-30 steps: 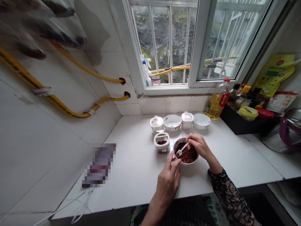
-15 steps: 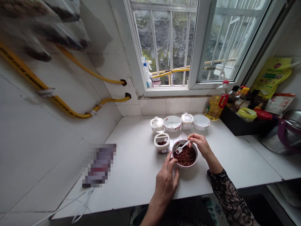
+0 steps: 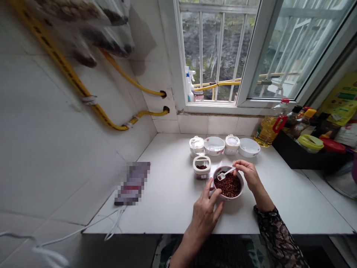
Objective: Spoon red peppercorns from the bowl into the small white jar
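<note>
My right hand (image 3: pixel 251 178) pinches the handle of a small white spoon (image 3: pixel 222 176). The spoon's head is over dark red peppercorns (image 3: pixel 231 187), with a few bits in it. They lie in a round white bowl with a pink rim (image 3: pixel 242 185). My left hand (image 3: pixel 205 210) rests its fingers against the bowl's left and near side, gripping it. Just left of the bowl stands a clear jar with a white lid (image 3: pixel 202 172), and similar dark red pieces show inside it.
Along the back stand two white-lidded jars (image 3: pixel 232 144) and two white bowls (image 3: pixel 249 148). An oil bottle (image 3: pixel 266 128) is beside a black box (image 3: pixel 288 150) of condiments at right. A blurred-out object (image 3: pixel 132 184) and white cable (image 3: pixel 113 225) lie at left.
My view has turned a little to the left, so everything appears farther right. Both hands keep the same hold, with the spoon over the bowl.
</note>
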{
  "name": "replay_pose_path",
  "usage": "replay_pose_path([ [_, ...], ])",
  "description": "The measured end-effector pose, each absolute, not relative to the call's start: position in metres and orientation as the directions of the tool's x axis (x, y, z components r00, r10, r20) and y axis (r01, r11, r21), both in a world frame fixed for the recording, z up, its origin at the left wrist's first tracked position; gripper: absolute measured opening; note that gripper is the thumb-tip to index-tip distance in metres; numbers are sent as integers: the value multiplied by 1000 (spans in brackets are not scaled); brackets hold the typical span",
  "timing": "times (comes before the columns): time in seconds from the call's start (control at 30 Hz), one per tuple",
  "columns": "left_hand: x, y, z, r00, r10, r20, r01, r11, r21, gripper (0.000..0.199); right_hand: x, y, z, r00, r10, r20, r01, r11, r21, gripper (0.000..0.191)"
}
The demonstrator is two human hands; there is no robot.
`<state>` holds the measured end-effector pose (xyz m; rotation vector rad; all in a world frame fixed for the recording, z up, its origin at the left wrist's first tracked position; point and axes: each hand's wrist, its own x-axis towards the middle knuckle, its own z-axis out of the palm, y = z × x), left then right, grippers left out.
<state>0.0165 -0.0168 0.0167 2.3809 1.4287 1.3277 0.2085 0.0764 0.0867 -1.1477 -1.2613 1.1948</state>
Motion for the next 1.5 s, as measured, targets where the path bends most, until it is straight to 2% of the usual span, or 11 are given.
replay_pose_path([
  [0.27, 17, -13, 12, 192, 728, 658, 684, -580, 442, 25, 203, 82, 90, 41, 993, 111, -61, 113, -992, 18],
  [0.5, 18, -14, 13, 198, 740, 642, 667, -582, 465, 27, 166, 87, 113, 36, 922, 385, 72, 382, -921, 16],
  [0.6, 17, -14, 13, 203, 737, 645, 667, -586, 460, 29, 151, 84, 115, -49, 825, 562, 275, 552, -787, 13],
  [0.67, 17, -14, 13, 208, 734, 647, 669, -589, 454, 31, 145, 83, 113, -231, 708, 667, 406, 693, -596, 14],
  [0.73, 17, -14, 12, 213, 736, 643, 667, -590, 455, 33, 144, 83, 112, -407, 591, 696, 439, 795, -419, 19],
  [0.8, 17, -14, 13, 209, 745, 634, 664, -584, 467, 34, 149, 84, 114, -451, 556, 698, 438, 819, -370, 20],
  [0.93, 16, -15, 13, 199, 751, 630, 653, -581, 486, 35, 175, 93, 125, -336, 671, 661, 466, 728, -503, 17],
  [1.2, 15, -15, 13, 188, 748, 636, 665, -574, 479, 33, 199, 100, 115, -530, 740, 415, 522, 670, -528, 22],
  [1.33, 14, -16, 12, 187, 760, 623, 660, -567, 493, 32, 192, 98, 105, -516, 797, 314, 468, 570, -675, 24],
  [1.5, 12, -16, 10, 190, 780, 597, 644, -558, 524, 31, 198, 96, 101, -434, 883, 177, 363, 351, -863, 16],
])
